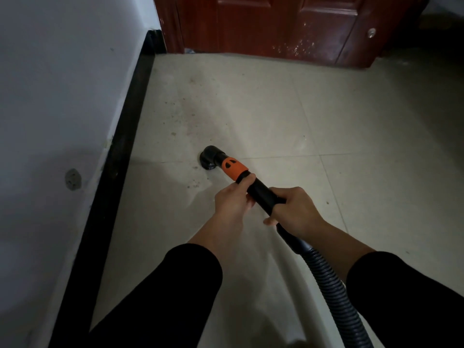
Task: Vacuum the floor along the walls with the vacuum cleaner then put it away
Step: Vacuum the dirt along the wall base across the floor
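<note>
Tile floor [251, 109]; black skirting [120, 146] left, red door [263, 26] ahead; left hand [233, 197], right hand [296, 209] grip wand [261, 194].

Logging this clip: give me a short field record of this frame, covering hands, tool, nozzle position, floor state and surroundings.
left hand: grips the black wand just behind the orange collar
right hand: grips the wand further back, ahead of the ribbed hose
nozzle: down at the tiled floor, apart from the black baseboard
dirt: specks on tiles ahead of the nozzle, near the baseboard
surroundings: white wall at left, red-brown door ahead
stage: vacuuming; not put away
</note>
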A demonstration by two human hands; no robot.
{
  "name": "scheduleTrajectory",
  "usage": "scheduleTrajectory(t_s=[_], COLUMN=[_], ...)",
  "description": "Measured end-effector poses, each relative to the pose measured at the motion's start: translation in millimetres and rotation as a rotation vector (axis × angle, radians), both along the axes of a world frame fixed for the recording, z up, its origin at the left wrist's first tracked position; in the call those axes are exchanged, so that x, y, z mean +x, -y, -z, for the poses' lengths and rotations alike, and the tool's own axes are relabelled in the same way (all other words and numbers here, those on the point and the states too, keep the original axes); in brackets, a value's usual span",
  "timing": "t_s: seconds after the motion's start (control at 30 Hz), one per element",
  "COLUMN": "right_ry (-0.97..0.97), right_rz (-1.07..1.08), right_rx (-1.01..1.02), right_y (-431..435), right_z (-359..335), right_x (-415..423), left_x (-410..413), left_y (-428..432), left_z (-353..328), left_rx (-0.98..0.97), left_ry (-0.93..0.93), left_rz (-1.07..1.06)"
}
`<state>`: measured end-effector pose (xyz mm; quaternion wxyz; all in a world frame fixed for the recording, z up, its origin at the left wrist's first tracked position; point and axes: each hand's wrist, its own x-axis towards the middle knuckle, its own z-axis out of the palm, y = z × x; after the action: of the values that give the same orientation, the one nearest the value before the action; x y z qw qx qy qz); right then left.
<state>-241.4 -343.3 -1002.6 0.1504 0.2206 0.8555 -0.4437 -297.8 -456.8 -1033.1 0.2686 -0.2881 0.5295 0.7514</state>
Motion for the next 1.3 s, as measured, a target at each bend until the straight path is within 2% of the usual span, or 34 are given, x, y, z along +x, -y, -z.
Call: scheduleTrajectory(t_s=[0.67, 1.3], right_ry=[0.032, 0.032], right_rz=[-0.095, -0.141], right_rx=[0.029, -0.083], right_y=[1.4, -1.0], right_z=[-11.5, -13.8], right_x=[31.1, 40.3], left_x=[32.6, 44.3], left_y=[9.4, 13.7], left_z=[-4.8, -11.6], left_rx=[0.041, -0.019], left_ry=[0.030, 0.039], left_rz=[0.005, -0.040])
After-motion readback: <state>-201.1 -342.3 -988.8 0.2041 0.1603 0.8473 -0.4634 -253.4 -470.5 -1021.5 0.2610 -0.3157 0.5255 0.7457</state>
